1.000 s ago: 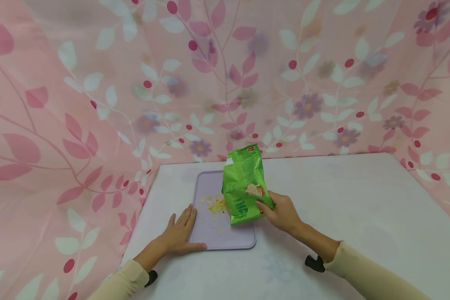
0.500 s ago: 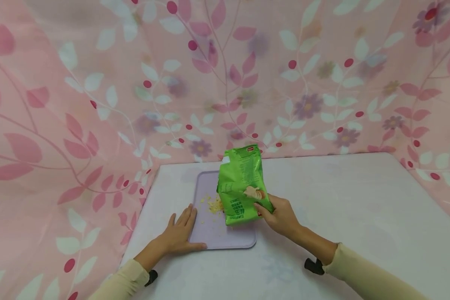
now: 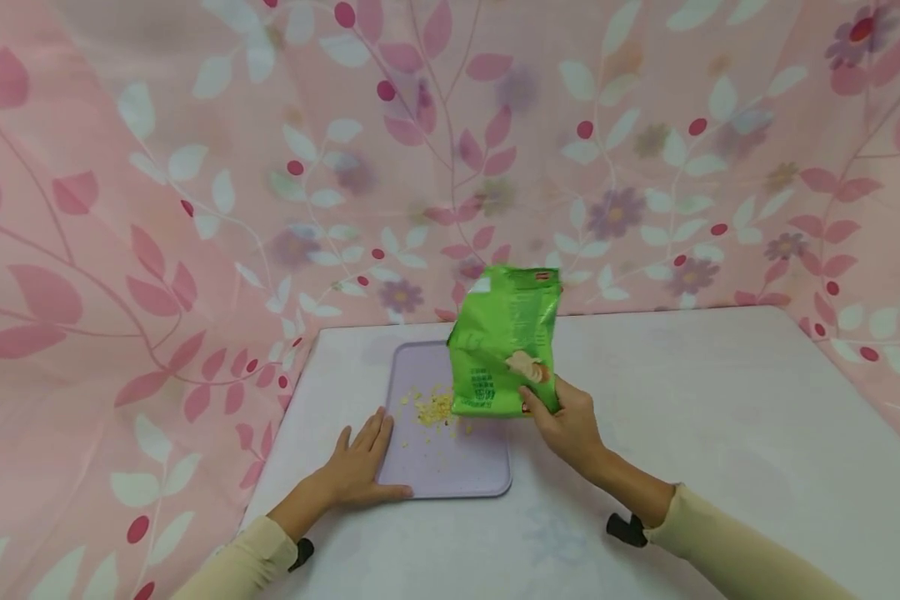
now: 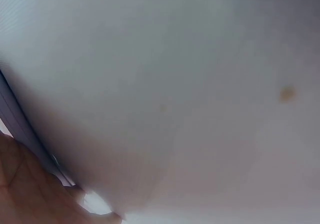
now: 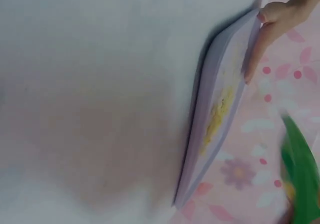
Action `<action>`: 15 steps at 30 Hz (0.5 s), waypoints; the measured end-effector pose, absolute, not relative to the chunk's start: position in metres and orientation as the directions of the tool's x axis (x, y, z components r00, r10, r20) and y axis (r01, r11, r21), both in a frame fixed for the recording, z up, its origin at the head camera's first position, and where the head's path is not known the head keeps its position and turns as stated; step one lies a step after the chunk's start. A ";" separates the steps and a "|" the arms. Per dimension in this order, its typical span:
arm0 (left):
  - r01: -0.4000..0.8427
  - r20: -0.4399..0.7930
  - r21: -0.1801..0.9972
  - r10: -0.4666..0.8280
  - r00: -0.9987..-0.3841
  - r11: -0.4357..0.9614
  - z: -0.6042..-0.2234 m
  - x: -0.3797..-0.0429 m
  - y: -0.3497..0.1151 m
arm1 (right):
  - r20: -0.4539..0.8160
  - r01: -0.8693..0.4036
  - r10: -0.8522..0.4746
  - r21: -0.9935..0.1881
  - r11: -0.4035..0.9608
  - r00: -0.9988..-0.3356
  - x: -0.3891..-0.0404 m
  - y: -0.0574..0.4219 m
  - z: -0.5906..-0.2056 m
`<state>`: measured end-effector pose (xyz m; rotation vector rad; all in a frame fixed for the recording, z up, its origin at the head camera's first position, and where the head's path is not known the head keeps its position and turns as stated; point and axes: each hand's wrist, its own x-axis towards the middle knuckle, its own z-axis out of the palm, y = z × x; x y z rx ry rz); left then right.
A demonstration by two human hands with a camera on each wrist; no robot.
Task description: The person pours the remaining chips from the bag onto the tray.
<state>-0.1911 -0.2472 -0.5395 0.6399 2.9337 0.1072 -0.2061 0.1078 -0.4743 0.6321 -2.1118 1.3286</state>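
Observation:
My right hand pinches the lower right corner of a bright green snack bag, thumb on the near face. The bag is held up over a pale purple tray and overlaps its right side in the head view. Yellow crumbs lie scattered in the middle of the tray. My left hand rests with straight fingers at the tray's left edge, thumb along the near left corner. In the right wrist view the green bag is blurred at the lower right, with the crumbs on the tray beyond.
A white-covered table stretches to the right of the tray. Behind and to the left hangs a pink cloth with leaves and flowers. Black straps or mounts sit at the wrists.
My right hand has raised the green bag and shifted it a little to the right, after a slight leftward move. More crumbs show under its lower edge. The left hand has stayed put.

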 end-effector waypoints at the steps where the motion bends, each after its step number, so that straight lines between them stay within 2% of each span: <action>1: 0.411 -0.117 0.099 0.420 -0.900 0.906 -0.540 -0.191 -0.247 | 0.656 -0.641 -0.121 -0.653 0.404 -0.745 -0.205 0.108 -0.476; 5: 0.411 -0.131 0.099 0.421 -0.897 0.906 -0.539 -0.190 -0.246 | 0.588 -0.616 -0.216 -0.655 0.438 -0.779 -0.201 0.109 -0.483; 10: 0.415 -0.115 0.095 0.424 -0.898 0.905 -0.537 -0.190 -0.245 | 0.577 -0.604 -0.216 -0.651 0.459 -0.787 -0.202 0.108 -0.485; 15: 0.421 -0.108 0.095 0.430 -0.897 0.902 -0.538 -0.191 -0.246 | 0.478 -0.534 -0.253 -0.661 0.528 -0.841 -0.203 0.109 -0.478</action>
